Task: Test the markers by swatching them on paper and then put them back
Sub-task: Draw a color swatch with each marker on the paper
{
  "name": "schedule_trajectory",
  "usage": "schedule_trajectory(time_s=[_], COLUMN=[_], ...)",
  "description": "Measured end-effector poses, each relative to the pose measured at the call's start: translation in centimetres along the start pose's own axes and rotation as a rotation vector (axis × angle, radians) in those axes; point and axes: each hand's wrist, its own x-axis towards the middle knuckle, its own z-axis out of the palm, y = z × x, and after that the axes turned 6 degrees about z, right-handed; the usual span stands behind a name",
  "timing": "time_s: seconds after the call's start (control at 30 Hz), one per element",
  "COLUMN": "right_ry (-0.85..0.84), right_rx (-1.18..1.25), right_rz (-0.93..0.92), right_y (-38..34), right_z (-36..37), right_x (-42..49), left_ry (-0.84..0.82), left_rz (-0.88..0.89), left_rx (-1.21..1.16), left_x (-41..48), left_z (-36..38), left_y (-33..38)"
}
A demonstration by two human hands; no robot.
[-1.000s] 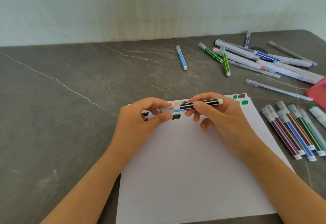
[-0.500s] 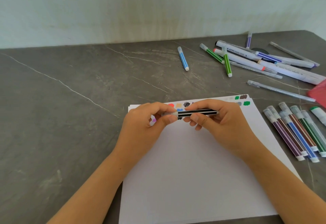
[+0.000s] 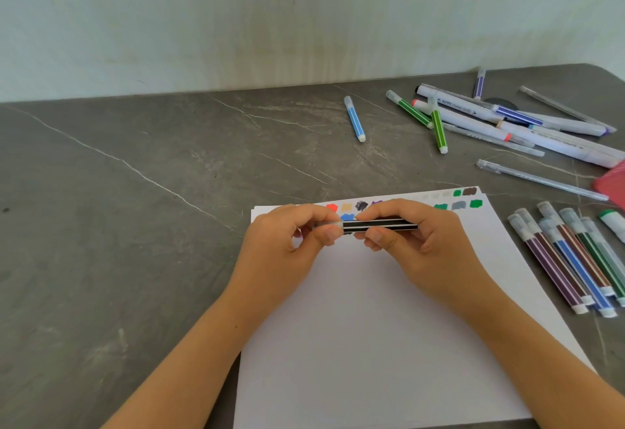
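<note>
Left hand (image 3: 287,249) pinched the cap (image 3: 329,224), now pushed onto the black marker (image 3: 378,224) gripped by right hand (image 3: 426,246); probably it returns toward 3 o'clock.

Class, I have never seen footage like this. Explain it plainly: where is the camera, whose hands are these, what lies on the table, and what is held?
No machine here: a person wears one wide-angle camera on the head, looking down at their bare hands. The left hand pinches the clear cap end of a black striped marker; the right hand grips its barrel. Beneath lies white paper with colour swatches along its far edge, on a grey table. At the right a row of striped markers lies side by side; farther back lie a blue marker, two green markers and a pile of pens. Whether the cap is going on or off cannot be told.
</note>
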Motion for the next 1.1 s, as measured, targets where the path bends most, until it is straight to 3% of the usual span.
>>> schedule_trajectory(time_s=[0.27,0.57,0.73,0.83,1.0,1.1], right_ry=[0.135,0.329,0.442,0.544,0.598,0.632], right_rx=[-0.183,-0.676,-0.788,-0.850,-0.959,-0.995], right_rz=[-0.127,-0.316,-0.239,-0.098,0.097,0.122], right_y=[0.5,0.2,0.7,1.4,3.1,3.9], right_z=[-0.7,-2.7,-5.6,-8.2,-11.2,-11.5], right_x=[-0.1,-3.1,-5.8,-7.1,-8.4,-8.8], left_ry=[0.072,0.015,-0.129,-0.284,-0.469,-0.517], left_rz=[0.019,-0.010,0.055,0.105,0.142,0.106], left_rx=[0.138,0.146,0.446,0.576,0.707,0.700], left_x=[-0.2,0.1,1.3,2.1,3.3,3.5], left_z=[0.5,2.6,4.8,6.9,10.6,11.5], left_y=[0.5,3.7,5.7,6.9,6.6,6.0])
